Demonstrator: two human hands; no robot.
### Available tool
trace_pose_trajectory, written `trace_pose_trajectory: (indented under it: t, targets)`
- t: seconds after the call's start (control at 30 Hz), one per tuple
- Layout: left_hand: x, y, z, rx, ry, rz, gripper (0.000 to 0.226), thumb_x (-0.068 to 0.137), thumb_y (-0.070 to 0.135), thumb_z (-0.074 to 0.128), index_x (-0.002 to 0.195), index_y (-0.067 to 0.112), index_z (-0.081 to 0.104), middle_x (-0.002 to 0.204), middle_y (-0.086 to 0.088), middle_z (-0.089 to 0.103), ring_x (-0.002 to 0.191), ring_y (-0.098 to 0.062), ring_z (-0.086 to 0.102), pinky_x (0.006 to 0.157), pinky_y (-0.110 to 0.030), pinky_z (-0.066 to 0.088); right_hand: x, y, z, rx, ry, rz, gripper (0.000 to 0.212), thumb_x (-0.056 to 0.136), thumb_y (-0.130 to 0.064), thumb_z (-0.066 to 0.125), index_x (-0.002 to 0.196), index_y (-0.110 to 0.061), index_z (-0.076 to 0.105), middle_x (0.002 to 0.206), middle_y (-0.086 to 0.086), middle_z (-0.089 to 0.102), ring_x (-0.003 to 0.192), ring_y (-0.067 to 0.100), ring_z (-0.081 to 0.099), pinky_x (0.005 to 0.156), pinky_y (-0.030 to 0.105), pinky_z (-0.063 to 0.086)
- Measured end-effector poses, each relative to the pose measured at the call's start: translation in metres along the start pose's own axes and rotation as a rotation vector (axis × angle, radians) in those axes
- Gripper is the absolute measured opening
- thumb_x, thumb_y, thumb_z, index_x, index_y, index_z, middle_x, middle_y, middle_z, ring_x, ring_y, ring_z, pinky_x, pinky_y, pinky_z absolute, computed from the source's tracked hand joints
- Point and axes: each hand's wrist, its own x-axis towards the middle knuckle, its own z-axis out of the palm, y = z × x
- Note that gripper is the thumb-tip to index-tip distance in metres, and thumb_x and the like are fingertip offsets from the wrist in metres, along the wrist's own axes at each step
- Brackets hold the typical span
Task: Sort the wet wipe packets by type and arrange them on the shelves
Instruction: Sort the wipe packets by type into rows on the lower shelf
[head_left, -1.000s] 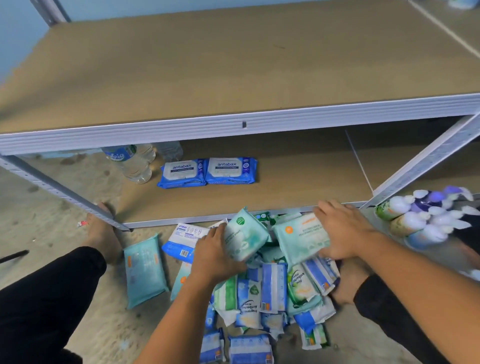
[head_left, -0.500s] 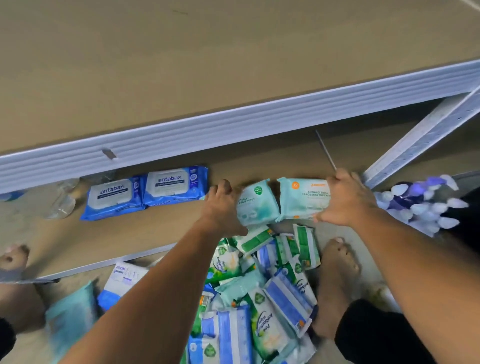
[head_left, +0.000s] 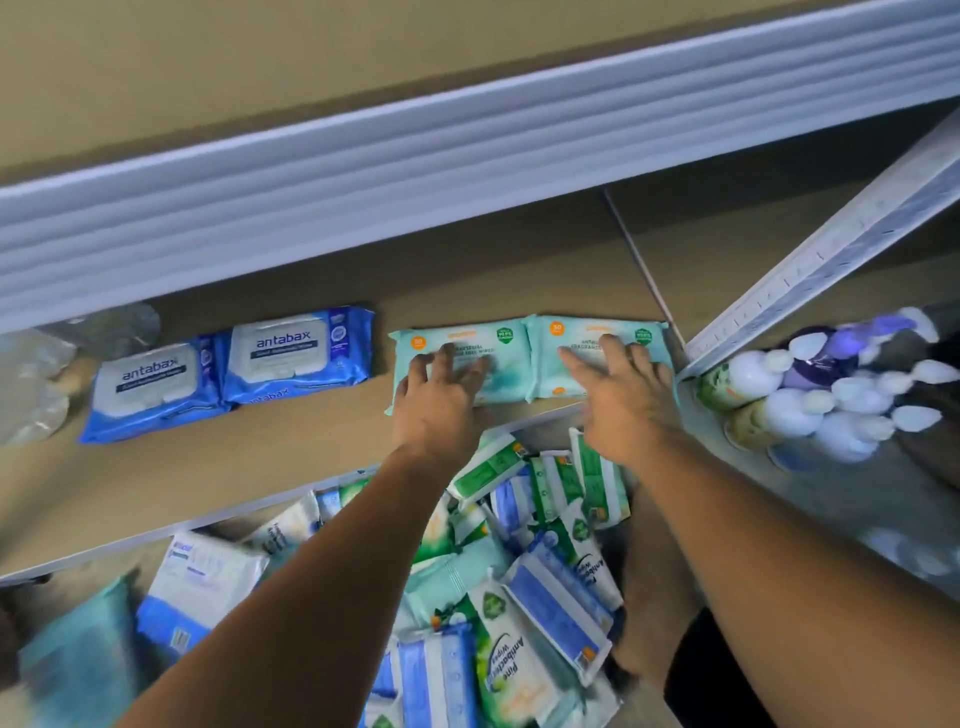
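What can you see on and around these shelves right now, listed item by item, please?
shelves: two, brown boards with white rims, one above the other.
antabax packets: two, blue with white lids, lower shelf, left.
mint packets: two, pale green, lower shelf, right of the blue pair.
loose packets: many, green, blue and white, heaped in front of the lower shelf.
pump bottles: several, white and purple, far right.
clear bottle: at least one, transparent, lower shelf, far left, blurred.
left hand: fingers resting on the left mint packet.
right hand: fingers resting on the right mint packet.
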Motion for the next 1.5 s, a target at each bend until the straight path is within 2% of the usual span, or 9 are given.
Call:
trace_pose_trajectory:
  t: [0.07,0.17,0.27,0.37,0.77,1.13,1.3,1.43,1.5]
  targets:
    - [0.003,0.003,0.002,0.005,0.007,-0.025,0.057,0.100,0.047,0.048,0.152,0.047,0.026,0.163,-0.003,0.019,0.142,-0.036,0.021,0.113,-0.046,0.031,0.001,-0.006,0.005,-0.004,0.022,0.019,0.082,0.087,-0.041,0.065,0.154,-0.044,0.018,0.153,0.009,0.022,0.136,0.033,0.027,0.101,0.048,0.035]
    - [0.005,0.006,0.005,0.026,0.034,-0.052,0.056,0.100,0.043,0.048,0.152,0.047,0.026,0.161,-0.004,0.022,0.138,-0.039,0.026,0.110,-0.048,0.034,0.013,-0.008,0.007,0.029,0.041,0.058,0.073,0.089,-0.031,0.065,0.151,-0.045,0.028,0.154,0.010,0.024,0.138,0.033,0.027,0.102,0.048,0.034]
    - [0.012,0.008,0.009,0.027,0.061,-0.082,0.054,0.099,0.045,0.047,0.151,0.045,0.029,0.158,-0.005,0.025,0.135,-0.040,0.028,0.107,-0.049,0.037,0.036,-0.003,0.006,0.128,0.064,0.087,0.067,0.090,-0.025,0.066,0.148,-0.046,0.039,0.158,0.008,0.025,0.145,0.032,0.022,0.112,0.050,0.029]
    - [0.022,0.008,0.009,0.046,0.079,-0.076,0.052,0.100,0.048,0.044,0.150,0.045,0.030,0.157,-0.004,0.025,0.134,-0.039,0.030,0.106,-0.048,0.038,0.057,0.005,0.003,0.162,0.059,0.076,0.065,0.092,-0.022,0.065,0.147,-0.047,0.042,0.161,0.006,0.024,0.149,0.030,0.019,0.118,0.049,0.023]
    - [0.064,0.009,0.009,0.059,0.138,-0.101,0.053,0.098,0.050,0.047,0.149,0.045,0.034,0.157,-0.005,0.030,0.133,-0.039,0.033,0.104,-0.048,0.041,0.106,0.008,-0.003,0.201,0.064,0.065,0.063,0.091,-0.020,0.065,0.144,-0.049,0.045,0.162,0.003,0.023,0.150,0.029,0.017,0.119,0.052,0.019]
    - [0.080,0.009,0.008,0.052,0.150,-0.117,0.055,0.097,0.050,0.048,0.149,0.044,0.033,0.158,-0.006,0.029,0.135,-0.040,0.032,0.107,-0.050,0.040,0.126,0.004,-0.013,0.186,-0.003,0.080,0.057,0.098,-0.025,0.057,0.146,-0.050,0.040,0.165,0.002,0.016,0.152,0.027,0.010,0.120,0.051,0.016]
    - [0.078,0.010,0.005,0.045,0.130,-0.122,0.057,0.096,0.051,0.050,0.150,0.043,0.033,0.158,-0.007,0.030,0.135,-0.040,0.032,0.106,-0.050,0.040,0.122,0.003,-0.018,0.168,-0.042,0.090,0.068,0.094,-0.020,0.060,0.149,-0.051,0.034,0.165,0.001,0.014,0.152,0.028,0.009,0.119,0.052,0.017]
    - [0.071,0.006,-0.017,-0.046,0.013,-0.088,0.073,0.094,0.048,0.052,0.157,0.036,0.019,0.161,-0.007,0.025,0.141,-0.039,0.028,0.113,-0.049,0.035,0.104,0.001,-0.031,0.122,-0.090,0.081,0.086,0.084,-0.013,0.060,0.153,-0.049,0.022,0.163,0.000,0.015,0.152,0.030,0.009,0.118,0.055,0.018]
    - [0.057,0.000,-0.026,-0.096,0.007,-0.070,0.076,0.093,0.046,0.053,0.159,0.031,0.017,0.160,-0.006,0.027,0.141,-0.036,0.031,0.113,-0.048,0.037,0.091,-0.006,-0.040,0.148,-0.111,0.092,0.090,0.083,-0.012,0.061,0.155,-0.046,0.019,0.163,-0.001,0.018,0.152,0.030,0.010,0.119,0.056,0.017]
